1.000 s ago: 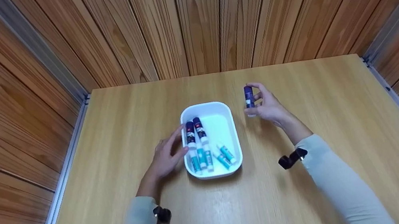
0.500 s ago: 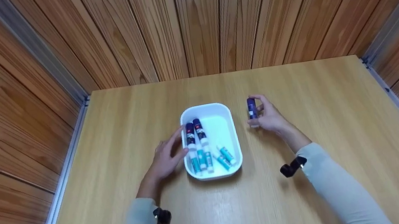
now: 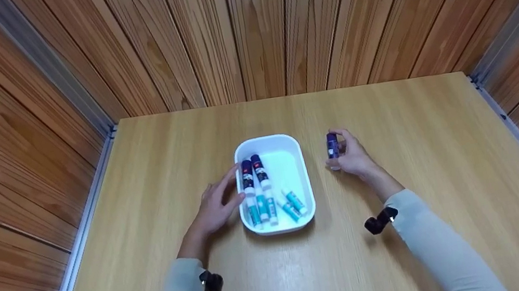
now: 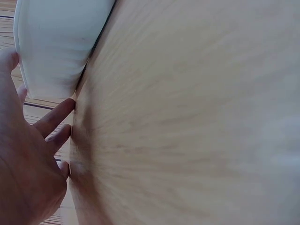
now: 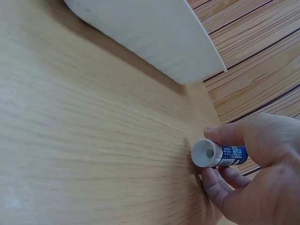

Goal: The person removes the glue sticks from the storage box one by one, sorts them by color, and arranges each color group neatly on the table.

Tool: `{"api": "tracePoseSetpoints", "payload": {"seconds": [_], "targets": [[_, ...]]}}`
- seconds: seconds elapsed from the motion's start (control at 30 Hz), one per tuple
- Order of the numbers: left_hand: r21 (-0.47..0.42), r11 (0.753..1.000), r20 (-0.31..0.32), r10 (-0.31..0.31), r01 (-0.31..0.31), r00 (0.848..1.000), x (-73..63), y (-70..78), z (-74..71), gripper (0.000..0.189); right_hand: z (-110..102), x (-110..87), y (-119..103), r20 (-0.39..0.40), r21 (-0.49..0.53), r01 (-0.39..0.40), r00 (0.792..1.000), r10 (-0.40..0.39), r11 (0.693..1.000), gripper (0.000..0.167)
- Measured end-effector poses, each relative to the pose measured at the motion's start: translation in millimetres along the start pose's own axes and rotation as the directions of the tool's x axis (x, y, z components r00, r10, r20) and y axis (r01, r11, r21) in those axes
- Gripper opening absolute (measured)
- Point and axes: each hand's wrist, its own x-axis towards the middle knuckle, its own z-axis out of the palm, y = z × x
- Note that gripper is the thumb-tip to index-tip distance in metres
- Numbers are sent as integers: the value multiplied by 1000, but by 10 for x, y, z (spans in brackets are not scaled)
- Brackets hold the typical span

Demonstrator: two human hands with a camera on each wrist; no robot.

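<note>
To the right of the white tray (image 3: pixel 300 181), my right hand (image 3: pixel 354 157) pinches a glue stick (image 3: pixel 332 145) between thumb and fingers. This glue stick has a dark purple body. Its white hollow base (image 5: pixel 204 153) faces the camera in the right wrist view, close over the table. My left hand (image 3: pixel 214 206) rests against the tray's left side with extended fingers, the thumb at the rim; in the left wrist view its fingers (image 4: pixel 57 118) reach down to the tabletop. Inside the tray lie two dark glue sticks (image 3: pixel 247 176) and several smaller teal-and-white sticks (image 3: pixel 295 202).
A light wooden table (image 3: pixel 391 113) carries the tray near its middle. Wood-panelled walls (image 3: pixel 260 24) stand behind and on both sides, with grey metal strips along the side edges. A small black camera is strapped to each wrist.
My right hand has brought the glue stick toward me, slightly right and lower toward the table. The left hand and the tray have stayed in place.
</note>
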Motion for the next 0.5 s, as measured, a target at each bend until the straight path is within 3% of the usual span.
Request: {"api": "tracePoseSetpoints", "payload": {"seconds": [0.5], "targets": [[1,1000,-1,29,-29,1000,-6,19,-11,77,62,26,19,-14,-133,9,1000,-11,991,93]]}}
